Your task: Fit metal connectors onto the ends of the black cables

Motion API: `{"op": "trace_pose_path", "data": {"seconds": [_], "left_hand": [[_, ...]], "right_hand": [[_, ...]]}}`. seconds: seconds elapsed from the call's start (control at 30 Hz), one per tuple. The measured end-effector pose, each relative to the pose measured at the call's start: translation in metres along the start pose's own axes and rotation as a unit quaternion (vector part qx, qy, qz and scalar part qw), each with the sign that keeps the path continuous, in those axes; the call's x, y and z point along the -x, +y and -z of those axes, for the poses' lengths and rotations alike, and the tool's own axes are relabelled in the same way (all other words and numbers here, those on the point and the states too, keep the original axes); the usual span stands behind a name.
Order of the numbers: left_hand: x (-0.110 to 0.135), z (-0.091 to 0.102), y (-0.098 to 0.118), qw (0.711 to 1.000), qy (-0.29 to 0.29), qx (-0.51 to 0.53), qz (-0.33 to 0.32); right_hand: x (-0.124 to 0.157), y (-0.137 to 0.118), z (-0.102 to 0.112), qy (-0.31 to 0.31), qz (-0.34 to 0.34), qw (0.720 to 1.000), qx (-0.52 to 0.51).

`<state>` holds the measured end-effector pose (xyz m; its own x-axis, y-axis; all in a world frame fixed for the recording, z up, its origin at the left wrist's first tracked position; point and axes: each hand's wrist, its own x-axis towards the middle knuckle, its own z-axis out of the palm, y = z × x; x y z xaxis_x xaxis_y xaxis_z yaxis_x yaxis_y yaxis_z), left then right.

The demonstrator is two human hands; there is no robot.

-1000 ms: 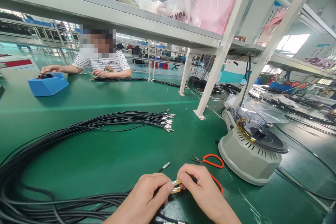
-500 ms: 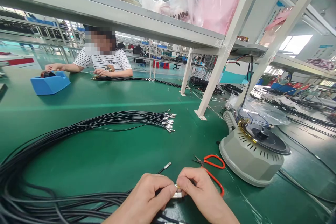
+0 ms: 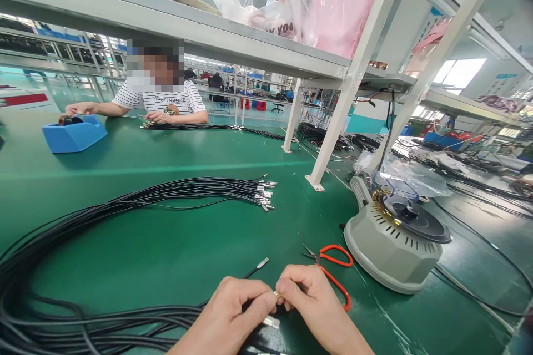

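My left hand (image 3: 233,316) and my right hand (image 3: 314,305) meet at the table's near edge, both pinched on a small metal terminal (image 3: 275,294) at the tip of a black cable. A second terminal (image 3: 271,321) hangs just below my left fingers. One loose cable end (image 3: 261,262) pokes out beyond my left hand. The black cables (image 3: 62,316) I draw from loop away to the left. Orange-handled scissors (image 3: 333,266) lie right behind my right hand.
A bundle of finished cables with metal ends (image 3: 233,188) lies mid-table. A grey round tape dispenser (image 3: 395,238) stands at the right beside a white shelf post (image 3: 333,138). Across the green table a person in a striped shirt (image 3: 160,101) works by a blue tray (image 3: 75,134).
My fingers have closed over the terminals, so the two brass tips seen a second ago are mostly covered. One terminal now hangs lower under my left hand.
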<state>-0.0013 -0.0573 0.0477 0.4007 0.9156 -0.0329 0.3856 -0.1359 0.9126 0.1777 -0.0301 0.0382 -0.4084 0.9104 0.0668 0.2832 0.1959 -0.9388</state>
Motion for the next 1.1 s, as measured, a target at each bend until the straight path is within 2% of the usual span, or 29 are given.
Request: {"op": "trace_pose_path", "data": {"seconds": [0.1,0.2,0.27,0.4,0.5,0.63,0.83,1.1], "left_hand": [[0.002,-0.002,0.003,0.999,-0.019,-0.036,-0.023],[0.003,0.002,0.008,0.991,-0.049,-0.093,-0.077],[0.001,0.009,0.008,0.991,-0.017,-0.104,-0.085],[-0.009,0.019,-0.004,0.981,0.084,-0.169,-0.045],[-0.016,0.015,-0.013,0.967,0.086,-0.238,-0.008],[-0.016,0.008,-0.014,0.962,0.087,-0.257,0.009],[-0.01,0.009,-0.008,0.977,0.059,-0.204,0.005],[-0.011,0.01,-0.002,0.986,0.029,-0.164,-0.009]], "right_hand": [[-0.004,0.001,0.002,0.007,0.01,0.999,0.033],[-0.009,0.005,0.002,0.051,0.029,0.991,0.12],[-0.011,0.008,-0.002,0.072,0.043,0.979,0.184],[-0.017,0.01,-0.014,0.077,0.059,0.959,0.266],[-0.02,0.01,-0.019,0.08,0.062,0.955,0.28],[-0.017,0.008,-0.016,0.084,0.052,0.966,0.24],[-0.01,0.004,-0.007,0.06,-0.001,0.996,0.067],[-0.009,0.006,-0.007,0.027,-0.015,0.996,-0.089]]}}
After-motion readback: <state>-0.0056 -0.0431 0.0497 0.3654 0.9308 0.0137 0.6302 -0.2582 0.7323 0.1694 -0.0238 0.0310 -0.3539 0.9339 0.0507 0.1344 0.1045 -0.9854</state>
